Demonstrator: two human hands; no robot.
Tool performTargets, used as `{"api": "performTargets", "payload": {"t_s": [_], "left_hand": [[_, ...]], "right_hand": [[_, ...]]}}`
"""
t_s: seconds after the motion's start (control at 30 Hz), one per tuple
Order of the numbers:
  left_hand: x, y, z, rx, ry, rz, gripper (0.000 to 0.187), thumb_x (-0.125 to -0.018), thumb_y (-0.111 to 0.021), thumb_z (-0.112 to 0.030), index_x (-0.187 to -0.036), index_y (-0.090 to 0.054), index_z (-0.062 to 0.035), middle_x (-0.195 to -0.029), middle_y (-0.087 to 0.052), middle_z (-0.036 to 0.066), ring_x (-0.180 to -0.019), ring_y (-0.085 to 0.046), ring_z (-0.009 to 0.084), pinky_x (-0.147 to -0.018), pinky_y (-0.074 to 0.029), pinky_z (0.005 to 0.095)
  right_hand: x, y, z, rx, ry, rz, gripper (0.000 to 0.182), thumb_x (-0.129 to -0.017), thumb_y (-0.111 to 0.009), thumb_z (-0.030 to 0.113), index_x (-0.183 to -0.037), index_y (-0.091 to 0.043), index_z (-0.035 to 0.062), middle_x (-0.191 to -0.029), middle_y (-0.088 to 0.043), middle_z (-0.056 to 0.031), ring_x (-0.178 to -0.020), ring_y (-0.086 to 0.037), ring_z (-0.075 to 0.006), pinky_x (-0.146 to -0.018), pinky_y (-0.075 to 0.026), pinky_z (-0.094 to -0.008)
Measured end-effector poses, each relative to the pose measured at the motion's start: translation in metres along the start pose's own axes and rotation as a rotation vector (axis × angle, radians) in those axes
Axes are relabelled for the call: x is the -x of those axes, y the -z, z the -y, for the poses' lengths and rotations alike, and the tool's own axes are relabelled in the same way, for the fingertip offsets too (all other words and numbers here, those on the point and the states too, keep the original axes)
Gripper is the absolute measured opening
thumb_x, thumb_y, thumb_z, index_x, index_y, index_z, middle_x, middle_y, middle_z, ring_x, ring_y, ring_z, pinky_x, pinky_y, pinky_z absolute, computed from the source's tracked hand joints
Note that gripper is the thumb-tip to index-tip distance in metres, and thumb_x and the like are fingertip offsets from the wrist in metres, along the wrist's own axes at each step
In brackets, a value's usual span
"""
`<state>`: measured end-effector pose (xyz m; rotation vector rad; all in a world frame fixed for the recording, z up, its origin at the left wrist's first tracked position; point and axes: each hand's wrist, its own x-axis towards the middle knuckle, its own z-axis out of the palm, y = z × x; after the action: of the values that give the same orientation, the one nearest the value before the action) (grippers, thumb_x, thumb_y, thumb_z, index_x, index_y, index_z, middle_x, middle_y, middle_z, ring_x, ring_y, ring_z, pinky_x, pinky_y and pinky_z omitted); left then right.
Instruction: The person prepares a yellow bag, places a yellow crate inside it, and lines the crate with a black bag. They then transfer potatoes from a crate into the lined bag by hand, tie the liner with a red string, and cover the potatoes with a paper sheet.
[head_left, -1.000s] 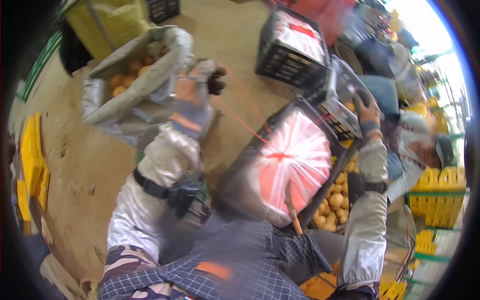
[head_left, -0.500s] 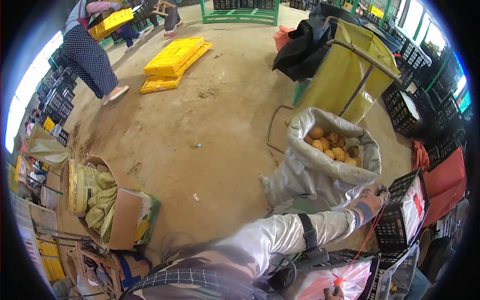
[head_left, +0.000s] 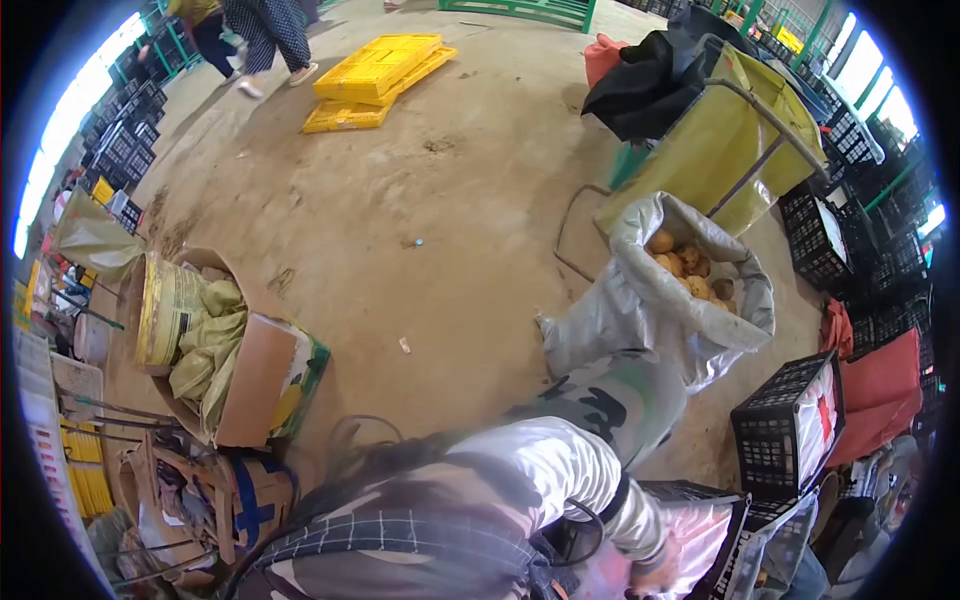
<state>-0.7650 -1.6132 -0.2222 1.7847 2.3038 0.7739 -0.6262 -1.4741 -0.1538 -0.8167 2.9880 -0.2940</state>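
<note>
My left hand (head_left: 655,572), blurred by motion, is low at the bottom edge, in a silvery sleeve (head_left: 590,470). It is over a pinkish-white plastic bag (head_left: 695,545) that lines a black crate (head_left: 735,550). Its fingers are too smeared to show what they grip, if anything. My right hand cannot be made out; the bottom edge cuts off that area. A second black crate (head_left: 785,425), with a white bag and a red tie (head_left: 828,415), stands just beyond. My camouflage-clad knee (head_left: 625,400) is in front of an open sack (head_left: 650,300) of round, brownish-yellow produce (head_left: 690,270).
Yellow crates (head_left: 375,75) lie stacked on the floor. A cardboard box (head_left: 255,390) with a bucket (head_left: 165,310) is at left. A metal frame with yellow sheeting (head_left: 725,150) stands behind the sack. People (head_left: 265,35) stand far back; black crates (head_left: 815,235) line the right.
My left hand has dropped from beside the far crate, where it pulled a red string, to the nearer bag. The string no longer shows stretched out. The view has shifted; a person behind has moved.
</note>
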Motion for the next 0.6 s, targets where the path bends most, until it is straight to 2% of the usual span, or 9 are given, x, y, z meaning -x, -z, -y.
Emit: {"api": "performTargets", "payload": {"t_s": [0.07, 0.23, 0.33, 0.37, 0.4, 0.47, 0.5, 0.57, 0.6], "left_hand": [[0.017, -0.023, -0.022, -0.016, 0.011, 0.130, 0.045, -0.069, -0.064, -0.041, -0.097, -0.073, -0.0075, -0.090, -0.070, 0.009, -0.093, -0.067, 0.0331, -0.081, -0.051, 0.0507], [0.051, -0.036, -0.056, -0.104, 0.069, 0.303, 0.035, -0.072, -0.063, -0.037, -0.092, -0.074, -0.0106, -0.092, -0.071, 0.008, -0.091, -0.067, 0.0280, -0.078, -0.052, 0.0467], [0.068, -0.039, -0.073, -0.159, 0.084, 0.393, 0.030, -0.073, -0.062, -0.034, -0.090, -0.075, -0.0125, -0.093, -0.071, 0.008, -0.090, -0.068, 0.0249, -0.076, -0.053, 0.0443], [0.073, -0.040, -0.078, -0.167, 0.092, 0.415, 0.029, -0.074, -0.062, -0.033, -0.089, -0.076, -0.0131, -0.093, -0.071, 0.008, -0.089, -0.068, 0.0238, -0.076, -0.053, 0.0434], [0.078, -0.039, -0.082, -0.174, 0.100, 0.430, 0.027, -0.075, -0.062, -0.033, -0.088, -0.076, -0.0138, -0.094, -0.071, 0.008, -0.089, -0.068, 0.0228, -0.075, -0.054, 0.0426], [0.089, -0.034, -0.092, -0.183, 0.132, 0.441, 0.024, -0.075, -0.062, -0.029, -0.088, -0.076, -0.0147, -0.093, -0.072, 0.007, -0.087, -0.068, 0.0213, -0.073, -0.054, 0.0402], [0.095, -0.030, -0.098, -0.182, 0.157, 0.440, 0.022, -0.075, -0.062, -0.026, -0.088, -0.076, -0.0151, -0.093, -0.072, 0.006, -0.085, -0.069, 0.0208, -0.071, -0.054, 0.0387], [0.100, -0.023, -0.107, -0.174, 0.218, 0.498, 0.025, -0.080, -0.059, -0.027, -0.097, -0.073, -0.0146, -0.104, -0.070, 0.004, -0.093, -0.067, 0.0219, -0.079, -0.054, 0.0414], [0.101, -0.031, -0.109, -0.210, 0.269, 0.409, 0.020, -0.078, -0.060, -0.024, -0.091, -0.072, -0.0142, -0.098, -0.069, 0.004, -0.088, -0.067, 0.0219, -0.075, -0.054, 0.0400]], "right_hand": [[-0.002, 0.013, 0.021, 0.031, 0.051, -0.029, 0.020, -0.073, -0.074, 0.025, -0.078, -0.069, 0.0064, -0.098, -0.069, -0.0056, -0.107, -0.056, -0.0351, -0.103, -0.031, -0.0536], [0.032, 0.009, 0.009, -0.088, 0.002, 0.214, 0.015, -0.085, -0.066, 0.020, -0.088, -0.070, 0.0053, -0.089, -0.068, -0.0139, -0.089, -0.063, -0.0303, -0.079, -0.049, -0.0389], [0.037, -0.019, -0.001, -0.280, -0.243, 0.122, 0.020, -0.090, -0.061, 0.021, -0.098, -0.069, 0.0049, -0.091, -0.068, -0.0152, -0.093, -0.063, -0.0327, -0.082, -0.049, -0.0411], [0.033, -0.020, -0.005, -0.355, -0.357, 0.196, 0.027, -0.094, -0.055, 0.021, -0.111, -0.064, 0.0036, -0.101, -0.068, -0.0178, -0.098, -0.062, -0.0352, -0.084, -0.049, -0.0408], [0.018, -0.014, 0.001, -0.688, -0.650, 0.203, 0.032, -0.094, -0.054, 0.023, -0.118, -0.060, 0.0024, -0.112, -0.065, -0.0200, -0.104, -0.061, -0.0372, -0.089, -0.048, -0.0397], [0.008, -0.016, -0.005, -0.274, -0.384, 0.194, 0.038, -0.094, -0.054, 0.026, -0.122, -0.057, 0.0012, -0.120, -0.061, -0.0214, -0.110, -0.059, -0.0372, -0.095, -0.045, -0.0406], [-0.002, -0.007, -0.002, -0.210, -0.425, 0.356, 0.050, -0.092, -0.052, 0.040, -0.131, -0.051, 0.0071, -0.124, -0.059, -0.0235, -0.116, -0.056, -0.0373, -0.100, -0.041, -0.0433], [-0.018, -0.034, -0.035, 0.087, -0.516, 0.668, 0.058, -0.090, -0.050, 0.047, -0.137, -0.044, 0.0131, -0.126, -0.057, -0.0246, -0.120, -0.053, -0.0377, -0.101, -0.040, -0.0450], [-0.025, -0.044, -0.055, 0.244, -0.556, 0.819, 0.062, -0.089, -0.049, 0.051, -0.140, -0.041, 0.0161, -0.127, -0.057, -0.0252, -0.121, -0.052, -0.0379, -0.102, -0.040, -0.0459]]}}
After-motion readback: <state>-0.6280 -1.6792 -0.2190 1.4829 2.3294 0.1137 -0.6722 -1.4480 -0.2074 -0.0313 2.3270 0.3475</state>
